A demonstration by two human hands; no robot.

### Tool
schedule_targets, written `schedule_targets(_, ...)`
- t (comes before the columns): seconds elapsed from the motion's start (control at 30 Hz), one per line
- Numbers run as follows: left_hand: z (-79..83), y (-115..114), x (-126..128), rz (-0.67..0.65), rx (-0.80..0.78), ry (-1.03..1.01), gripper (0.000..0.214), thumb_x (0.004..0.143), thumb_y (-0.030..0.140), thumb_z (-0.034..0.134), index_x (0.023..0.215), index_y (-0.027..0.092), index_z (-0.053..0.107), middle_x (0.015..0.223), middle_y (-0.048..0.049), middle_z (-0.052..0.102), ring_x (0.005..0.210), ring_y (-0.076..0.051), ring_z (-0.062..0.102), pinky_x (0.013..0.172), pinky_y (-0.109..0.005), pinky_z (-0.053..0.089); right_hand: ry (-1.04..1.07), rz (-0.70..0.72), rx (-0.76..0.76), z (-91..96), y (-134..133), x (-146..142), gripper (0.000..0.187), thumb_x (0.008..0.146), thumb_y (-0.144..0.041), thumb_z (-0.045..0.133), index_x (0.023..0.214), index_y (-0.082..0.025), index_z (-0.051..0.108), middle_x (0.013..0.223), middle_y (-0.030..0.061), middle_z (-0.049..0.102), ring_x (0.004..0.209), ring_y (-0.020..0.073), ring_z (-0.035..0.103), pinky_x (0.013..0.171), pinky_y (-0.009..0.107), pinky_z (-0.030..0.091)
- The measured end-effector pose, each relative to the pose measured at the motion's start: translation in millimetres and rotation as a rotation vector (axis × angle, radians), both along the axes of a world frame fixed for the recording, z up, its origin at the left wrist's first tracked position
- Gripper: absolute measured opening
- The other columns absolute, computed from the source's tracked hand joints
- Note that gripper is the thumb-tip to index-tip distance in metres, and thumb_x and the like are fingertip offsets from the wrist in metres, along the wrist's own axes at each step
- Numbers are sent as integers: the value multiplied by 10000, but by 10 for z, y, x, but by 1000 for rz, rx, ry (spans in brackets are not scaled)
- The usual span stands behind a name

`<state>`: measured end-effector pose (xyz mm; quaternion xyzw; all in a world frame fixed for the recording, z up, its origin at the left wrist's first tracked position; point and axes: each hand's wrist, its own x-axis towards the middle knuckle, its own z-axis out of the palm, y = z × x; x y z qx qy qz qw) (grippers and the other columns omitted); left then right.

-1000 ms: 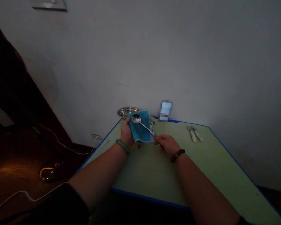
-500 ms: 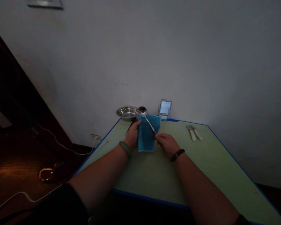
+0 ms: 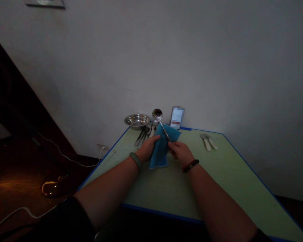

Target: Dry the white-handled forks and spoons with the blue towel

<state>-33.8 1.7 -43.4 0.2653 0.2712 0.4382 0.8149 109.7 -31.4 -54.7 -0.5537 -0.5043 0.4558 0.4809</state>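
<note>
My left hand [image 3: 148, 148] is closed on a blue cloth [image 3: 159, 155], which hangs down over the table and spreads to the right at its top. A shiny metal ladle [image 3: 157, 115] slants across the cloth with its bowl up and away from me. The end of its handle is pinched in my right hand [image 3: 179, 153]. The cloth lies behind the handle; whether it wraps round it I cannot tell. Beyond my left hand lie several metal pieces of cutlery [image 3: 141, 135], partly hidden by that hand and the cloth.
A steel bowl [image 3: 137, 125] stands at the back left of the green table [image 3: 166, 198], by the wall. A blurred-out phone-like panel [image 3: 177, 117] leans on the wall. Two pale-handled utensils [image 3: 209, 143] lie at the right. A white cable [image 3: 65, 155] runs along the left.
The ladle has moved slightly up and right and stands steeper. My left hand has lowered and shifted right, tilting the cloth and uncovering more of the cutlery behind.
</note>
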Motion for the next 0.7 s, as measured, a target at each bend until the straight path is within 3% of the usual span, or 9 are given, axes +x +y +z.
schedule_targets(0.1, -11, -1, -4, -115, 114, 197, 250, 724, 297, 472, 780, 116, 634, 637, -63, 658, 564, -187, 595, 639, -319, 466, 51, -12, 13, 16, 2, -15, 338, 626, -497, 529, 639, -160, 509, 469, -49, 434, 347, 42, 324, 341, 192, 215)
schedule_targets(0.27, 10, -8, 0, -112, 143, 270, 262, 725, 316, 459, 734, 122, 635, 628, -65, 655, 586, -190, 593, 649, -325, 461, 89, -22, 27, 23, 5, -26, 340, 619, -500, 538, 635, -161, 513, 459, -51, 436, 335, 41, 322, 328, 192, 208)
schedule_targets(0.43, 30, -10, 5, -167, 93, 220, 313, 738, 337, 419, 775, 119, 641, 648, -77, 661, 575, -190, 596, 653, -329, 469, 65, -26, 16, 11, 10, -16, 341, 612, -503, 537, 636, -164, 516, 462, -50, 442, 344, 45, 332, 338, 197, 219)
schedule_targets(0.7, 116, 14, -28, -78, -48, 16, 329, 728, 314, 415, 886, 118, 627, 670, -71, 668, 718, -248, 617, 705, -386, 477, -22, -10, 0, -74, 11, 11, 349, 609, -513, 529, 608, -166, 501, 493, -38, 457, 379, 56, 351, 364, 205, 238)
